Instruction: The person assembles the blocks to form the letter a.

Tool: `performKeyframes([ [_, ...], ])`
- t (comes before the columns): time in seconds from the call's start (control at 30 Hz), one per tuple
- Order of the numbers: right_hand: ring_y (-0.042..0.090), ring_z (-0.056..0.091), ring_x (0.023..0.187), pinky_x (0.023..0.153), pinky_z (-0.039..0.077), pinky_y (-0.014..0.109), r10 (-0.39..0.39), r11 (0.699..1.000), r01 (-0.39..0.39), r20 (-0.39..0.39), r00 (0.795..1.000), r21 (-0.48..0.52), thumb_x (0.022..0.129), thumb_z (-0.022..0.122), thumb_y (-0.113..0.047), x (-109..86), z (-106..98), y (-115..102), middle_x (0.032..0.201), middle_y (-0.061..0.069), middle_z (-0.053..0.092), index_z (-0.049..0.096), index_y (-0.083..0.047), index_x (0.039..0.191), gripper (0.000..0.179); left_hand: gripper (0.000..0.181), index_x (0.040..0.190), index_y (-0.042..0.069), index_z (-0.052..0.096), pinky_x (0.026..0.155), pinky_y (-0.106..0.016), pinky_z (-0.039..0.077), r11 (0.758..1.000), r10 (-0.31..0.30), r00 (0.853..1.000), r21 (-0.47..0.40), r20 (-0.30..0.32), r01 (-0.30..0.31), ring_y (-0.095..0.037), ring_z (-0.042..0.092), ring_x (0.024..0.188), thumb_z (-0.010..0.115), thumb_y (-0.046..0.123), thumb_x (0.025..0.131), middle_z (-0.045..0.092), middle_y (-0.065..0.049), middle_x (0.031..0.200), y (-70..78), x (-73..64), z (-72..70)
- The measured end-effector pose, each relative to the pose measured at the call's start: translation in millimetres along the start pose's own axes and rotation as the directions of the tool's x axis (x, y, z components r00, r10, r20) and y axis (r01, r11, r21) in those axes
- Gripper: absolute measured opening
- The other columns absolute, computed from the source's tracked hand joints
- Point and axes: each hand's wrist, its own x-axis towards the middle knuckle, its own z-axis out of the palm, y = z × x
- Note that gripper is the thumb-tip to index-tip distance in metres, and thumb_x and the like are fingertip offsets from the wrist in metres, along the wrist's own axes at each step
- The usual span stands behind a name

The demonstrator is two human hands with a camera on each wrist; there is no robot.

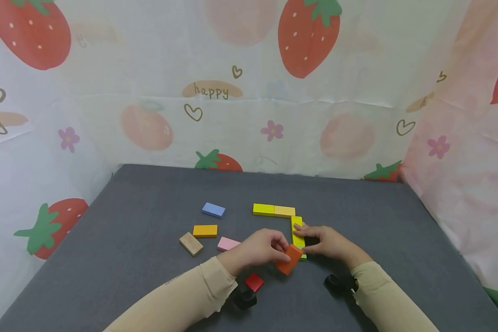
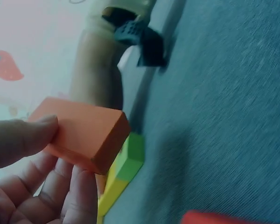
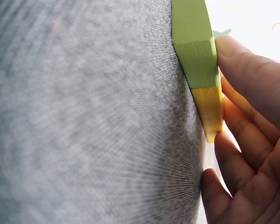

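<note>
Thumb and fingers of my left hand (image 1: pixel 259 249) pinch an orange block (image 1: pixel 290 259), tilted and held up off the table in the left wrist view (image 2: pixel 86 128). My right hand (image 1: pixel 332 242) rests along the right side of a column with a yellow block (image 1: pixel 296 223) and a green block (image 1: pixel 303 257) at its near end. In the right wrist view the thumb touches the green block (image 3: pixel 198 60), while other fingertips lie by the yellow block (image 3: pixel 209 109). Beyond, a yellow block (image 1: pixel 263 209) and a pale orange block (image 1: pixel 284 211) lie end to end, meeting the column's far end.
On the grey table (image 1: pixel 149 193), left of the column, lie a blue block (image 1: pixel 213 210), an orange-yellow block (image 1: pixel 205 231), a plain wood block (image 1: pixel 191 244) and a pink block (image 1: pixel 227 244) partly behind the left hand. A red block (image 1: pixel 254 282) lies near the left wrist.
</note>
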Motion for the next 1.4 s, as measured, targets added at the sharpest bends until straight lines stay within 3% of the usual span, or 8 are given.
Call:
performKeyframes([
  [0.27,0.025,0.027,0.134,0.103,0.026,0.048,-0.007,1.0,0.007,-0.002,1.0,0.016,0.077,0.071,-0.033,0.6,1.8,4.4,0.139,-0.004,0.042,0.055,-0.021,0.127,0.054,0.019,0.086,0.014,0.061,0.06,-0.023,0.046,0.995,-0.033,0.999,0.09,0.0,0.032,-0.012,0.054,0.065,0.075,0.017,0.075,0.06,0.003,0.073,-6.4,4.3,17.3],
  [0.4,0.024,0.028,0.134,0.103,0.027,0.047,-0.011,1.0,0.011,-0.005,1.0,0.007,0.077,0.071,-0.034,0.2,1.6,3.8,0.139,-0.005,0.042,0.055,-0.021,0.127,0.055,0.021,0.086,0.015,0.06,0.056,-0.023,0.043,0.985,-0.081,0.997,0.153,-0.006,0.081,-0.012,0.053,0.061,0.076,0.02,0.074,0.058,0.003,0.07,-6.0,4.7,24.2],
  [0.57,0.023,0.027,0.134,0.103,0.027,0.047,-0.012,1.0,0.012,-0.002,1.0,0.005,0.076,0.071,-0.035,-0.6,1.3,1.6,0.14,-0.006,0.041,0.054,-0.021,0.128,0.056,0.021,0.085,0.014,0.06,0.055,-0.025,0.044,0.974,-0.137,0.99,0.179,-0.011,0.137,-0.013,0.053,0.06,0.076,0.024,0.074,0.058,0.002,0.069,-5.1,5.1,27.7],
  [0.77,0.023,0.027,0.134,0.104,0.026,0.047,-0.001,1.0,0.001,-0.001,1.0,-0.001,0.076,0.071,-0.036,-1.3,1.2,0.0,0.14,-0.006,0.041,0.054,-0.021,0.128,0.057,0.026,0.085,0.012,0.058,0.055,-0.024,0.044,0.963,-0.158,0.988,0.221,-0.003,0.154,-0.012,0.055,0.058,0.077,0.026,0.073,0.057,0.002,0.071,-6.8,5.8,30.5],
  [0.9,0.022,0.028,0.134,0.104,0.026,0.047,-0.003,1.0,0.003,0.0,1.0,-0.008,0.076,0.071,-0.037,-0.8,1.3,0.2,0.139,-0.006,0.041,0.054,-0.022,0.128,0.057,0.026,0.078,0.01,0.056,0.052,-0.024,0.043,0.959,-0.196,0.98,0.214,0.022,0.187,-0.014,0.058,0.054,0.076,0.026,0.073,0.059,-0.001,0.066,-6.8,2.3,30.6],
  [1.07,0.023,0.027,0.134,0.104,0.026,0.047,-0.004,1.0,0.004,-0.002,1.0,-0.013,0.076,0.071,-0.036,-1.0,1.0,0.8,0.14,-0.006,0.041,0.054,-0.021,0.128,0.057,0.022,0.07,0.009,0.059,0.055,-0.025,0.047,0.963,-0.237,0.966,0.153,0.105,0.22,-0.015,0.062,0.055,0.077,0.023,0.073,0.063,-0.005,0.064,-5.5,-4.3,31.1],
  [1.17,0.023,0.027,0.134,0.103,0.027,0.047,-0.011,1.0,0.011,-0.011,1.0,-0.01,0.076,0.072,-0.035,-1.6,0.4,0.6,0.139,-0.006,0.041,0.055,-0.021,0.127,0.056,0.023,0.071,0.008,0.059,0.056,-0.025,0.047,0.969,-0.227,0.966,0.13,0.125,0.211,-0.015,0.062,0.055,0.079,0.02,0.07,0.062,-0.006,0.065,-4.8,-5.5,33.2],
  [1.4,0.023,0.027,0.134,0.104,0.026,0.047,-0.018,1.0,0.018,-0.009,1.0,-0.001,0.075,0.072,-0.035,-1.5,0.0,0.7,0.139,-0.005,0.041,0.055,-0.02,0.127,0.057,0.027,0.07,0.007,0.056,0.051,-0.023,0.046,0.975,-0.205,0.973,0.108,0.108,0.194,-0.014,0.062,0.05,0.081,0.018,0.067,0.062,-0.006,0.062,-5.0,-2.5,40.8],
])
